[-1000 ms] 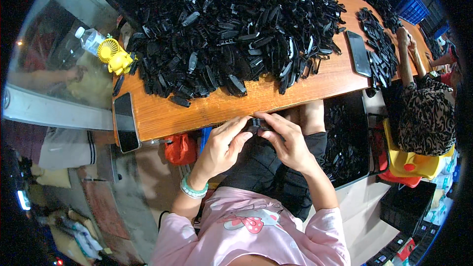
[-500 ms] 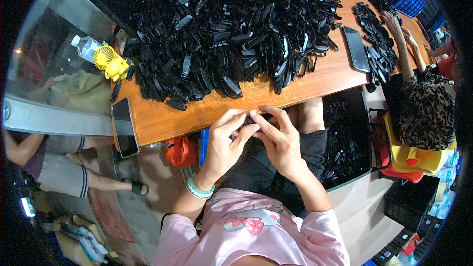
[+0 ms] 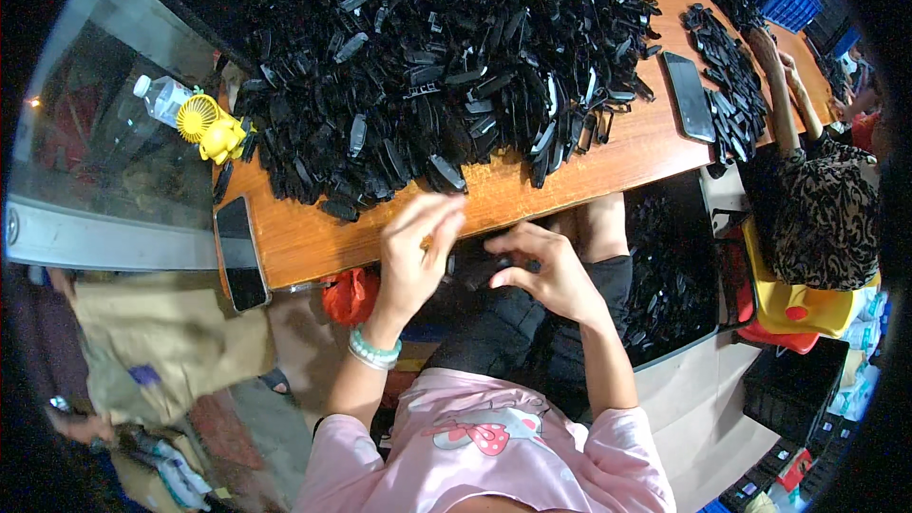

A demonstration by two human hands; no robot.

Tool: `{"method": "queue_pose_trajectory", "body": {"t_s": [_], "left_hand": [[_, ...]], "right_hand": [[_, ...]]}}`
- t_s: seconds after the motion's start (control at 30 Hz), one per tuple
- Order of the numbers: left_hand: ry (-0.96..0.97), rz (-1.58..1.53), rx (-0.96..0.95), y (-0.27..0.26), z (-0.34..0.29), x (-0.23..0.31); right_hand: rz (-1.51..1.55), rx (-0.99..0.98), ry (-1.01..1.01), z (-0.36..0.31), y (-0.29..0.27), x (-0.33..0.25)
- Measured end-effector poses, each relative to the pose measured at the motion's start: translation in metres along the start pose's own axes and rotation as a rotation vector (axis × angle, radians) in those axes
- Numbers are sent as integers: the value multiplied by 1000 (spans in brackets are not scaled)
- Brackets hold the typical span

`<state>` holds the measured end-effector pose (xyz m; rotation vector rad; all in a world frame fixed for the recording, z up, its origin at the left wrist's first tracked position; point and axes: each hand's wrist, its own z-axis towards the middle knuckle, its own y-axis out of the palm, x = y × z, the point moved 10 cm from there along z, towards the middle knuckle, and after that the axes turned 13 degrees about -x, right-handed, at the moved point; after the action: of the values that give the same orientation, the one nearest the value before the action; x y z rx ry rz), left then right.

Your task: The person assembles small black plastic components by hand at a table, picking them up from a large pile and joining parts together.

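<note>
Fingers point(image 3: 532, 239) of right hand point(image 3: 562, 275) arch in C-shape, those of left hand point(image 3: 408, 261) blur half-curled; cannot tell whether either grips. Heap of small, elongated black plastic parts point(image 3: 427, 66) sits at 12 o'clock on brown wooden bench point(image 3: 313, 237), apparently for short reach. Left forearm point(image 3: 357, 388) angles toward 1 o'clock, right forearm point(image 3: 608, 366) toward 11.

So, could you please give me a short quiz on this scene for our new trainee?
1. True or false: the left hand is nearer the large pile of black parts than the right hand is.

2. Which thing is right next to the clear bottle?
A. a red bag
B. a yellow fan
C. a blue crate

3. Fill in the gap: the pale beaded bracelet is on the same arm as the ____ hand.

Key: 1. True. 2. B. 3. left.
</note>
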<state>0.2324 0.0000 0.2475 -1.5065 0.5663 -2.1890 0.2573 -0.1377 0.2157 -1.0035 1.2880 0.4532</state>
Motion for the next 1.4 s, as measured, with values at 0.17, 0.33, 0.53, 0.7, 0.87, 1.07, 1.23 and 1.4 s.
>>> {"method": "queue_pose_trajectory", "body": {"t_s": [0.17, 0.33, 0.53, 0.7, 0.87, 1.07, 1.23, 1.4], "left_hand": [[119, 591, 5, 7, 33, 9], [234, 673, 42, 7, 33, 8], [234, 535, 182, -8, 15, 10], [127, 211, 302, -25, -2, -2], [-338, -718, 168, 6, -11, -54], [-322, -930, 68, 25, -15, -48], [-434, -782, -79, 40, -19, -54], [-454, -789, -46, 35, -27, -59]], "right_hand": [[-544, 519, -225, 40, -67, -55], [-1158, 468, -1, 105, -93, -49], [-1274, 437, -35, 108, -99, -65], [-1403, 285, 81, 109, -104, -79], [-1399, 155, 226, 99, -114, -65], [-1104, 303, 79, 87, -121, -64], [-1602, 289, -97, 96, -75, -81], [-1537, 386, 42, 94, -85, -80]]}}
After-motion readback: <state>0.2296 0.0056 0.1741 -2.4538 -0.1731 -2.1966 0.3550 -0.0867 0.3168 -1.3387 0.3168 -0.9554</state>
